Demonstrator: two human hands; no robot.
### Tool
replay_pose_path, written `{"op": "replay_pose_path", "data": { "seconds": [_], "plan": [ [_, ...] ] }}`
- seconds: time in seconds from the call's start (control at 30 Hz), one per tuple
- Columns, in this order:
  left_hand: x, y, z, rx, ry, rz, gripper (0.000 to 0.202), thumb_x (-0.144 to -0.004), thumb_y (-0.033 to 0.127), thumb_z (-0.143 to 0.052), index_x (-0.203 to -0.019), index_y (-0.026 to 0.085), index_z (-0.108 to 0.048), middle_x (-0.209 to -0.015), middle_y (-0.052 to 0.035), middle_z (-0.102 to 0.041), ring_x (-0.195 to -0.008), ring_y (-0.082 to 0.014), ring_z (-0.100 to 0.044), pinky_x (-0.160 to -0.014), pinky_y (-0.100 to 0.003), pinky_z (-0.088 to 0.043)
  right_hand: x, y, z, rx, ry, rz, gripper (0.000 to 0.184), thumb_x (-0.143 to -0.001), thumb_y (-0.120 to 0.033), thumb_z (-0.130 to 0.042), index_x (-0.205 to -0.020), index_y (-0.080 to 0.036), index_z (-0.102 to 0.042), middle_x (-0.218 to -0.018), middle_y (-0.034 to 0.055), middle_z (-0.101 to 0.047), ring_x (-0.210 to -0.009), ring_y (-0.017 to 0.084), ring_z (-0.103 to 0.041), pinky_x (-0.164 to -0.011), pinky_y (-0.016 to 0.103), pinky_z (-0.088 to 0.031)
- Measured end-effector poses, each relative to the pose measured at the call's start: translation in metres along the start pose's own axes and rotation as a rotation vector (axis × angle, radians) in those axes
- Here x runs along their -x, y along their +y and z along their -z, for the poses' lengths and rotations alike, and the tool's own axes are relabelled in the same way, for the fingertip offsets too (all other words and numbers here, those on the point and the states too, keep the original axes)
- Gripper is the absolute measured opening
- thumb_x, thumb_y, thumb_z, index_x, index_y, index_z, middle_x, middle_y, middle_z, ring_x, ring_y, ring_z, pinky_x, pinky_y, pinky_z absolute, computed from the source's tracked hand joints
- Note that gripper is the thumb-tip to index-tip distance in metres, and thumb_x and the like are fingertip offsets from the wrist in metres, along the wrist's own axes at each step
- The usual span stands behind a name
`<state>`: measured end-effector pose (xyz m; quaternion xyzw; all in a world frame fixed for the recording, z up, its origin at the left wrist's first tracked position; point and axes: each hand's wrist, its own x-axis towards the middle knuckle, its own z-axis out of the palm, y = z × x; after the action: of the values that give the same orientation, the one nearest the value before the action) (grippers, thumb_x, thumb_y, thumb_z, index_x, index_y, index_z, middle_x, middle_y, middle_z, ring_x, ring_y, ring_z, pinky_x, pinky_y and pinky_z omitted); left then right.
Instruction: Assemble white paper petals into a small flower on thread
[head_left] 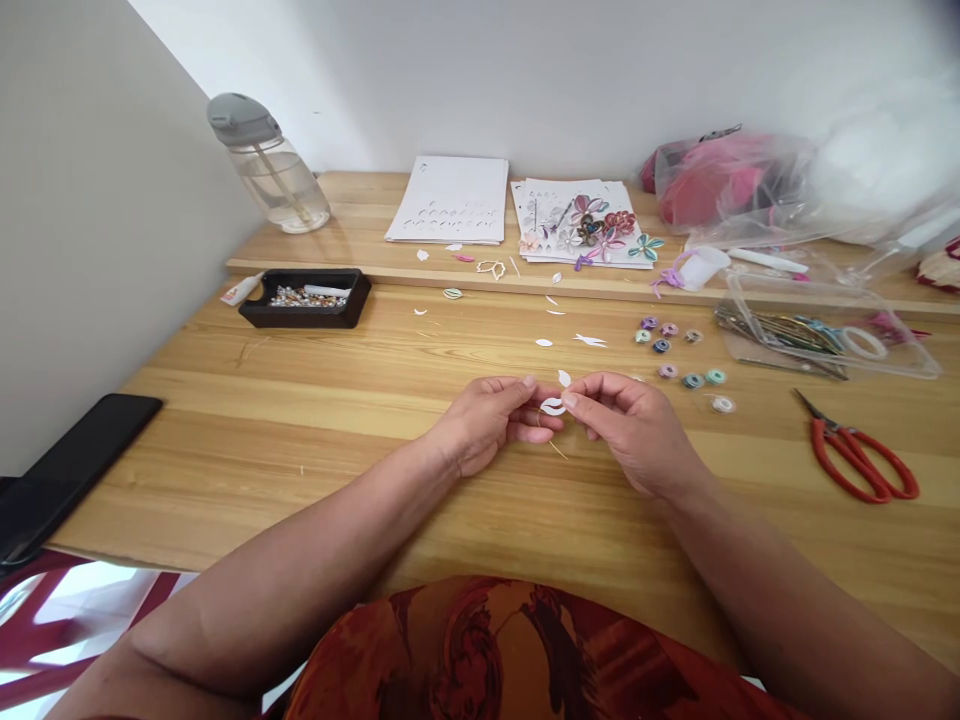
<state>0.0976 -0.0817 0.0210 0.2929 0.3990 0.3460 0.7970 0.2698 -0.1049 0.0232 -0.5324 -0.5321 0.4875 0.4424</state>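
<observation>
In the middle of the wooden desk, my right hand (630, 425) pinches a small white leaf-shaped paper cutout (552, 407) between thumb and forefinger. A fine gold-coloured thread or wire (557, 449) hangs from the cutout's left end. My left hand (495, 420) is half curled, palm up, its fingers apart behind and below the cutout; its thumb is clear of the paper. Just above the fingertips shows another white leaf-shaped piece (564, 378); whether it is joined to the first I cannot tell. Farther back lie white paper slips (544, 343).
Red-handled scissors (862, 460) lie right, near thread bobbins (694, 381) and a clear plastic box (832, 325). A black bead tray (304, 315) and a water bottle (277, 175) stand left. Paper sheets (454, 195) and wire flowers (600, 225) rest on the raised back ledge. A phone (82, 465) lies far left.
</observation>
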Motion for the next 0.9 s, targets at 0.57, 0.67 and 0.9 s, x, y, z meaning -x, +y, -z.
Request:
{"op": "replay_pose_path", "data": {
  "seconds": [0.57, 0.67, 0.9],
  "plan": [
    [-0.0028, -0.0034, 0.0046, -0.045, -0.005, -0.096, 0.025, -0.094, 0.022, -0.053, -0.083, 0.006, -0.068, -0.070, -0.0075, -0.065, -0.056, -0.0091, -0.062, -0.053, -0.017, -0.053, -0.0006, -0.0006, 0.0000, 0.006, 0.008, -0.025, 0.021, -0.076, -0.036, -0.074, -0.074, -0.016, -0.067, -0.069, -0.0007, -0.060, -0.056, 0.008, -0.044, -0.055, 0.025, -0.036],
    [-0.0025, -0.0029, 0.0042, -0.048, 0.004, -0.096, 0.024, -0.094, 0.022, -0.053, -0.083, 0.005, -0.068, -0.070, -0.0075, -0.064, -0.055, -0.0091, -0.062, -0.053, -0.017, -0.053, -0.0009, -0.0004, 0.0000, 0.008, 0.012, -0.028, 0.022, -0.076, -0.037, -0.075, -0.075, -0.016, -0.067, -0.068, -0.0008, -0.060, -0.055, 0.008, -0.043, -0.055, 0.025, -0.036],
    [-0.0015, -0.0012, 0.0026, -0.048, 0.029, -0.101, 0.026, -0.094, 0.019, -0.050, -0.082, 0.005, -0.068, -0.069, -0.0069, -0.063, -0.053, -0.0089, -0.061, -0.051, -0.017, -0.052, -0.0020, 0.0024, 0.0014, 0.007, 0.027, -0.040, 0.024, -0.074, -0.039, -0.076, -0.077, -0.017, -0.068, -0.070, 0.0002, -0.061, -0.057, 0.009, -0.045, -0.058, 0.026, -0.037]
  ]
}}
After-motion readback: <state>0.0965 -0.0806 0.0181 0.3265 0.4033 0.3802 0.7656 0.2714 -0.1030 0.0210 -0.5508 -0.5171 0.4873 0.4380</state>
